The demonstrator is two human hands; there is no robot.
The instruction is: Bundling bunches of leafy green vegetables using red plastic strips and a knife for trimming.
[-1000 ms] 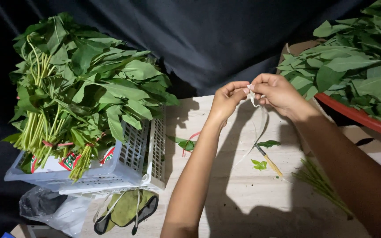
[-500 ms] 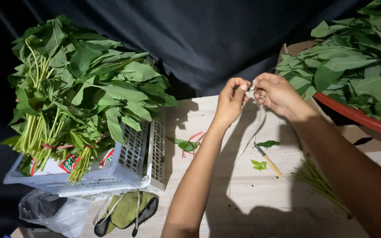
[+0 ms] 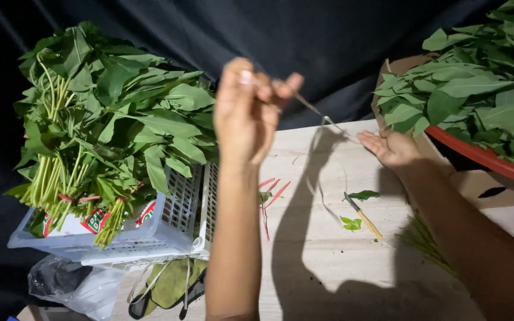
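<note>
My left hand [image 3: 246, 110] is raised above the wooden table [image 3: 328, 267], its fingers pinched on one end of a thin pale strip [image 3: 319, 114]. The strip slants down to the right, toward my right hand [image 3: 391, 147]. That hand lies palm up and flat near the table's back edge, and the strip's lower end reaches about its fingertips. A small knife with a yellow handle [image 3: 361, 215] lies on the table in front of my right hand, with loose green leaves [image 3: 352, 223] beside it.
A white slatted basket [image 3: 179, 220] at the left holds tied bundles of leafy greens [image 3: 102, 125]. A red basin [image 3: 483, 157] of loose greens stands at the right. Red bands [image 3: 275, 187], cut stems [image 3: 426, 241] and a plastic bag [image 3: 72, 285] lie around.
My hands were together at the table's back, working the strip. Now my left hand has risen toward the camera, pulling the strip out, and my right hand has opened flat.
</note>
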